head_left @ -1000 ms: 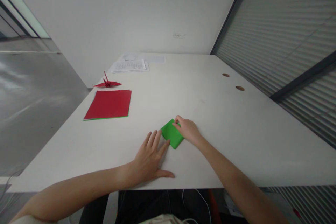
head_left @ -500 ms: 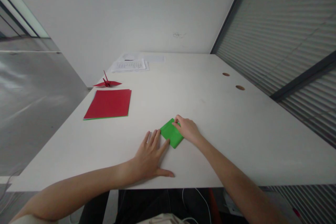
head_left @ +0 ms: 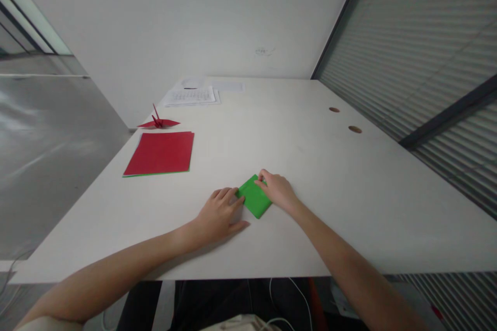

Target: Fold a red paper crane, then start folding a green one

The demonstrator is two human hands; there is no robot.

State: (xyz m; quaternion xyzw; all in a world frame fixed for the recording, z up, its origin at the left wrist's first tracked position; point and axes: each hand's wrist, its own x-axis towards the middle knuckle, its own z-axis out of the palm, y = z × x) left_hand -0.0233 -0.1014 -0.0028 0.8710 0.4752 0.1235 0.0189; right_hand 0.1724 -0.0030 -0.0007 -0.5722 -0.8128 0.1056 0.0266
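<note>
A small folded green origami paper lies on the white table in front of me, set cornerwise like a diamond. My left hand rests at its left corner, fingertips touching the edge and the thumb stretched apart on the table. At the upper right edge my right hand has its thumb and forefinger pinched on the paper. The fingers of that hand cover the right corner.
A stack of square paper, red on top with green below, lies to the left. Behind it stands a red paper crane. Written sheets are at the far left, and two round holes pierce the tabletop at right.
My left hand has drawn up off the near left edge of the green paper toward its left corner, with its fingers more bent. The right hand stays in place.
</note>
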